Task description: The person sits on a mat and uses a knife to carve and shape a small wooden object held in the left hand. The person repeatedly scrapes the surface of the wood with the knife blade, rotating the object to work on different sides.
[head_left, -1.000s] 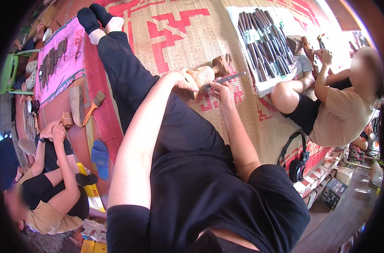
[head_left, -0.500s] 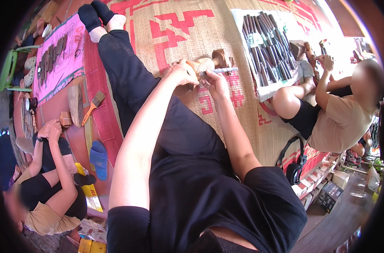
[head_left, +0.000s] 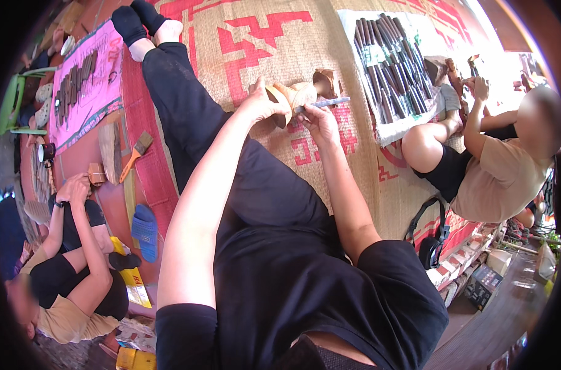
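Note:
A pale carved wooden piece [head_left: 300,94] with a rounded body and a disc-like flared end lies in front of me, above the mat. My left hand [head_left: 263,103] grips its flared left end, thumb up along the edge. Pinched in the fingers of my right hand [head_left: 321,123] is a slim grey-blue stick-like tool [head_left: 338,101], its inner end against the underside of the carving; its exact kind cannot be made out. Just beyond, a darker brown wooden block [head_left: 325,81] stands at the carving's right end; whether they are joined is unclear.
Many dark-handled carving tools [head_left: 391,68] lie on a white sheet at right, others [head_left: 77,86] on a pink cloth at left. A seated person [head_left: 496,166] works on the right, another [head_left: 77,271] on the left. A brush [head_left: 136,157] and blue slipper [head_left: 145,233] lie at left.
My left hand has shifted from over the carving's top to its left end, and the carving has turned, showing more of its flared end. My right hand has moved slightly right with the stick-like tool.

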The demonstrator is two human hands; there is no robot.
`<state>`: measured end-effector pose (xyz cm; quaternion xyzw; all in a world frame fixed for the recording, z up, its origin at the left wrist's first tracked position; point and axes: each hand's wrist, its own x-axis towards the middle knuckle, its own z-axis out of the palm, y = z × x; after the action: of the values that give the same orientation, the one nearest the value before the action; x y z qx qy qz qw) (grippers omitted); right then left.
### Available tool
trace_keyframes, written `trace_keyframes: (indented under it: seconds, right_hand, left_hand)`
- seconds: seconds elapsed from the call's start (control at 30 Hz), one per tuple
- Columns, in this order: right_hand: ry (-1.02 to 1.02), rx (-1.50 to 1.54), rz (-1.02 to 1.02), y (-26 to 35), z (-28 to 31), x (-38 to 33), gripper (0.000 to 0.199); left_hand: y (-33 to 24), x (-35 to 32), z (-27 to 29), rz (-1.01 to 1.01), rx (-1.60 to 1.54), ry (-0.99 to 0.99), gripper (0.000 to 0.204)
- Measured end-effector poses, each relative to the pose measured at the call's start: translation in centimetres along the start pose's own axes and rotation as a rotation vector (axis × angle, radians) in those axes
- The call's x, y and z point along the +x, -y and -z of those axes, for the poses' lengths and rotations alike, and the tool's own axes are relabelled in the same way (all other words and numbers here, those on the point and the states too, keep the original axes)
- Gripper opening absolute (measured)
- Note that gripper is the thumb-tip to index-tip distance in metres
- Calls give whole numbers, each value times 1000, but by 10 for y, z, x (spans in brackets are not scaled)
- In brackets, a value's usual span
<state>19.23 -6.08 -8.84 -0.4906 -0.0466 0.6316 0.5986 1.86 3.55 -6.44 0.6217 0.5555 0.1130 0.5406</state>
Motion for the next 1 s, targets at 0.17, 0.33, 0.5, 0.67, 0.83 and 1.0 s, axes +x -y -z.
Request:
trace_keyframes:
  seconds: [0.17, 0.33, 0.5, 0.67, 0.83, 1.0]
  right_hand:
    - [-143, -307, 61, 11, -7, -17, 17]
    - [-117, -350, 109, 14, -19, -26, 14]
    - [-177, -220, 76, 8, -25, -26, 15]
    - [-245, -324, 281, 14, -8, -23, 17]
    - [-134, -274, 362, 32, -10, -25, 10]
    - [-53, -239, 340, 40, -38, -20, 13]
  left_hand:
    - [-1, -2, 1, 75, 125, 77, 129]
    - [-19, -16, -7, 168, 116, 158, 125]
    - [-25, -23, -25, 409, -608, -171, 109]
    - [-10, -17, -23, 461, -875, -224, 75]
    - [2, -5, -19, 479, -767, -182, 53]
    - [-8, -1, -16, 515, -752, -297, 50]
